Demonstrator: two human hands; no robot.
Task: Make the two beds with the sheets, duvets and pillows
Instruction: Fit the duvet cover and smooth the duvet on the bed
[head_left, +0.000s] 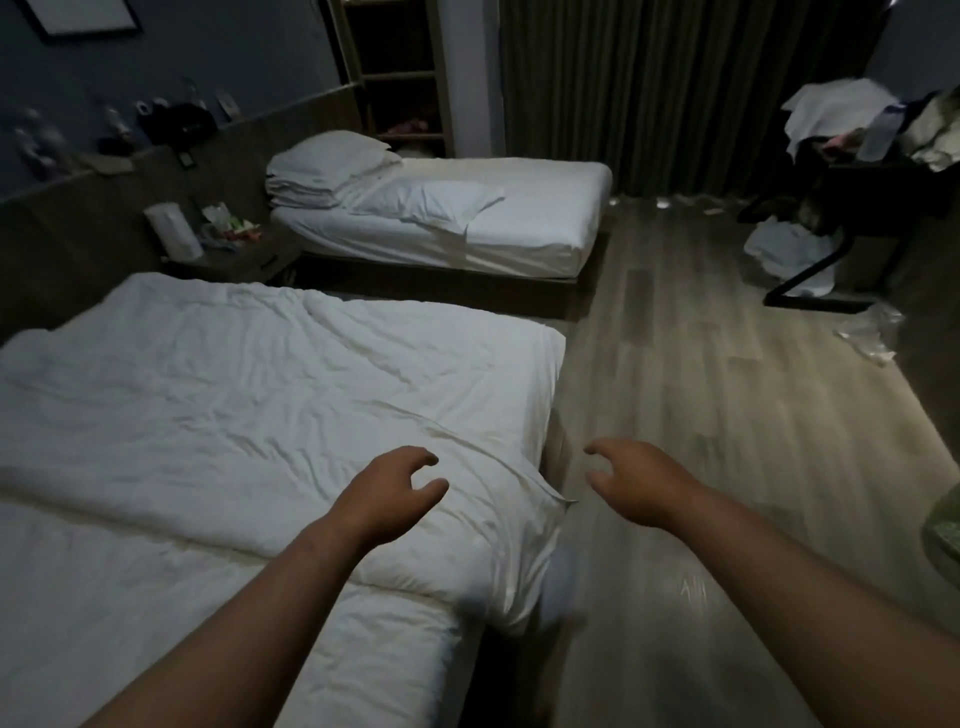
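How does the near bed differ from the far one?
The near bed is covered by a rumpled duvet; the far bed has its smooth sheet lying bare. The far bed has pillows stacked at its head and a loose pillow beside them; no pillow shows on the near bed. Both are white.

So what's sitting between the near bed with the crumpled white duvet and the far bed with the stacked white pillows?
A cluttered dark wooden nightstand, up at the head end, shown in the head view.

Both hands empty — left hand (387, 486) over duvet (234, 405).
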